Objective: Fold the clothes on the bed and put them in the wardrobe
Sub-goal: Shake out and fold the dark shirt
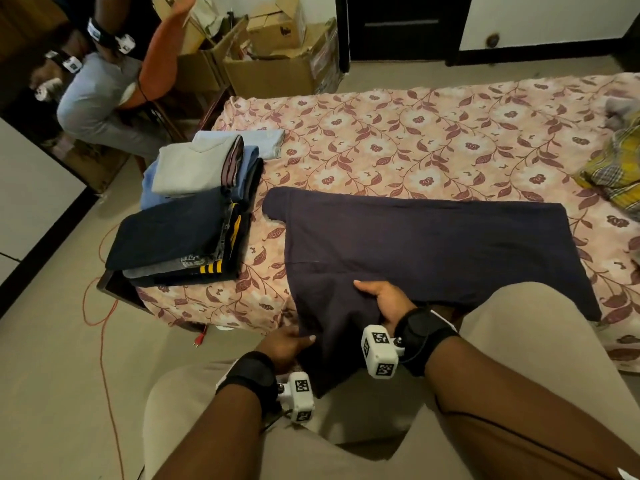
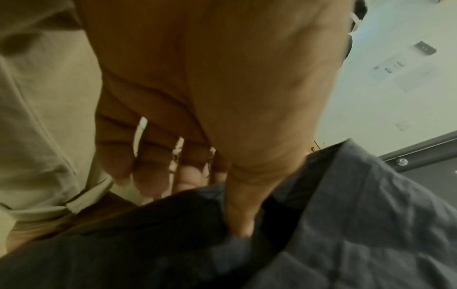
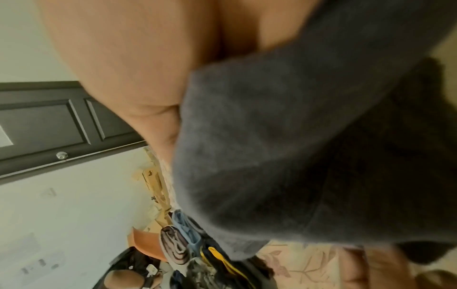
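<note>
Two hands work the near end of a dark navy garment (image 1: pixel 426 244) that lies spread across the floral bedsheet (image 1: pixel 398 133), its near part hanging off the bed edge toward the person's lap. In the head view the left hand (image 1: pixel 285 346) sits low at the hanging edge, forearm angled up from below, thumb laid over the cloth and the other fingers tucked under it, so it pinches the hem. The right hand (image 1: pixel 384 299) is higher, on the mattress edge, wrist bent inward, thumb stretched across the top of the fabric while the fingers curl beneath a bunched fold. To the left on the bed stand two stacks of folded clothes (image 1: pixel 194 209), well apart from both hands. A yellow checked cloth (image 1: pixel 613 168) lies at the far right of the bed.

The left wrist view looks along the palm: the left hand (image 2: pixel 210 97) has its thumb (image 2: pixel 241 215) pressed down onto the navy garment (image 2: pixel 346 224), and the remaining fingers (image 2: pixel 148 172) bend behind the cloth's edge.

The right wrist view is mostly filled by the navy garment (image 3: pixel 284 146) draped over the right hand (image 3: pixel 128 58); the fingers are hidden under it. The folded stacks (image 3: pixel 197 250) show below.
</note>
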The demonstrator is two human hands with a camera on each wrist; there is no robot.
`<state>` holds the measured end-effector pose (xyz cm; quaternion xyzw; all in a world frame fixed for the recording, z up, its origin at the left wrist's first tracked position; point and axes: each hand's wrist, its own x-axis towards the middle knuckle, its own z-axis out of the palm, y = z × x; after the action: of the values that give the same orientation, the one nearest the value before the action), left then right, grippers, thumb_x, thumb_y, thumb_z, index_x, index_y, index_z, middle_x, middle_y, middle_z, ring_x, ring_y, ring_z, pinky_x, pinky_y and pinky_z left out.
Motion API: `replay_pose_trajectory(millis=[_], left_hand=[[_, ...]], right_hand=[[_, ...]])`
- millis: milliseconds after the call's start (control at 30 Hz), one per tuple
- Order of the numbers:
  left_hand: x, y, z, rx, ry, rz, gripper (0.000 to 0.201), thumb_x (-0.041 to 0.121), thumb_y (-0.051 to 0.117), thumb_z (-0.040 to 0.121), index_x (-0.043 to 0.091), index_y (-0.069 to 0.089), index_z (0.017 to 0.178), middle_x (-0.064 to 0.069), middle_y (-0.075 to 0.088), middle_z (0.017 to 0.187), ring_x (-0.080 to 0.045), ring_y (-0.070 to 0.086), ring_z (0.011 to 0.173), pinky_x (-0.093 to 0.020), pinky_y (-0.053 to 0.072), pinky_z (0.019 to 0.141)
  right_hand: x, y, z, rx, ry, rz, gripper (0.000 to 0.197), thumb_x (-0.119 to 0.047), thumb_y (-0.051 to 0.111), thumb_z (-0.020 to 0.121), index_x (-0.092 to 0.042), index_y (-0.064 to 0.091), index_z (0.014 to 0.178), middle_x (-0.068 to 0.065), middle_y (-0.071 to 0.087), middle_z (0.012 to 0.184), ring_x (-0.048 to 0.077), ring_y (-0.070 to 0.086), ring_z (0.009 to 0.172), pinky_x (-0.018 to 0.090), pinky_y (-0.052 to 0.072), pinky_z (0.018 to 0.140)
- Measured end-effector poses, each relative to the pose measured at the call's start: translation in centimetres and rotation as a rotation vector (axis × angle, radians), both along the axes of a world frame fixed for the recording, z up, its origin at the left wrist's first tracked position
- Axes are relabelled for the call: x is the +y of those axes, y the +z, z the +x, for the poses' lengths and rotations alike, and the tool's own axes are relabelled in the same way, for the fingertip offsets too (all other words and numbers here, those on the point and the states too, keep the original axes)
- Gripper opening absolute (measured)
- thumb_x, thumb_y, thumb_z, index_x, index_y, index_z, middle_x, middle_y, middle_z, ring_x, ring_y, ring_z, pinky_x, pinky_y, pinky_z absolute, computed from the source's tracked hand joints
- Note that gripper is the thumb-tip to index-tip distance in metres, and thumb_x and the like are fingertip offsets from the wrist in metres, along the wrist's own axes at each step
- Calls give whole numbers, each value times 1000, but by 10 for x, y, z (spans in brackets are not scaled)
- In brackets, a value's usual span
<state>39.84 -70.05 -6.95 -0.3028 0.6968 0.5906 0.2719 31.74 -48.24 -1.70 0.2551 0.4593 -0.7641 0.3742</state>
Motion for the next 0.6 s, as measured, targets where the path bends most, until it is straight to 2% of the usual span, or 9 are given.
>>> replay_pose_trajectory(millis=[67, 100, 133, 200, 267, 333, 433, 500, 600], left_hand=[[-3, 0, -2, 54, -38, -277, 15, 23, 84, 86, 19, 72, 93, 1, 76, 91, -14, 70, 85, -42, 56, 96], [2, 6, -3, 89, -65, -357, 21, 34, 86, 83, 19, 72, 89, 6, 75, 85, -8, 68, 80, -37, 56, 90], [9, 11, -4, 129, -82, -333, 29, 45, 84, 83, 19, 73, 88, 8, 75, 83, -6, 67, 77, -37, 57, 89], [32, 27, -4, 175, -47, -57, 30, 53, 65, 97, 25, 72, 106, 9, 76, 98, -5, 69, 88, -34, 57, 89], [51, 36, -3, 149, 69, 280, 33, 42, 45, 109, 24, 64, 130, 2, 76, 117, -12, 74, 103, -26, 60, 80], [53, 37, -1, 186, 170, 438, 39, 29, 56, 106, 12, 58, 142, -6, 75, 124, -19, 73, 111, -29, 61, 83], [36, 34, -6, 251, 191, 535, 55, 15, 67, 89, 15, 56, 143, -13, 66, 140, -31, 63, 128, -49, 50, 109], [27, 34, -10, 157, 53, 453, 56, 19, 77, 88, 15, 59, 141, -13, 64, 142, -31, 62, 130, -53, 45, 114], [22, 41, -10, -1, -338, 176, 53, 33, 86, 84, 16, 69, 131, -3, 74, 128, -22, 70, 118, -45, 50, 112]], right_hand=[[-1, -3, 9, -38, 38, 7, 45, -16, 67, 88, 8, 65, 125, 23, 70, 113, 36, 68, 87, 44, 53, 90], [-3, -4, 13, -50, 49, 12, 47, -13, 66, 86, 9, 63, 128, 25, 69, 115, 36, 67, 88, 46, 52, 94], [-4, -2, 17, -57, 58, 12, 50, -11, 66, 83, 10, 62, 129, 27, 68, 119, 37, 66, 92, 48, 50, 99], [-3, 0, 21, -70, 62, -19, 52, -10, 64, 80, 10, 63, 128, 30, 65, 126, 40, 63, 100, 53, 47, 104], [0, 2, 22, -82, 62, -62, 45, -10, 58, 84, 9, 65, 124, 29, 67, 122, 41, 66, 98, 51, 52, 97], [6, 5, 18, -95, 39, -67, 42, -11, 56, 86, 8, 67, 122, 26, 69, 119, 41, 67, 97, 48, 54, 92], [12, 3, 7, -89, -46, 13, 43, -15, 63, 83, 7, 69, 119, 26, 71, 116, 44, 67, 109, 54, 53, 99], [13, 1, 1, -63, -100, 80, 42, -16, 67, 82, 5, 69, 118, 24, 73, 110, 43, 69, 107, 59, 53, 97], [16, -1, 0, -25, -85, 221, 27, -9, 65, 87, 5, 69, 110, 23, 74, 103, 41, 70, 96, 52, 57, 87]])
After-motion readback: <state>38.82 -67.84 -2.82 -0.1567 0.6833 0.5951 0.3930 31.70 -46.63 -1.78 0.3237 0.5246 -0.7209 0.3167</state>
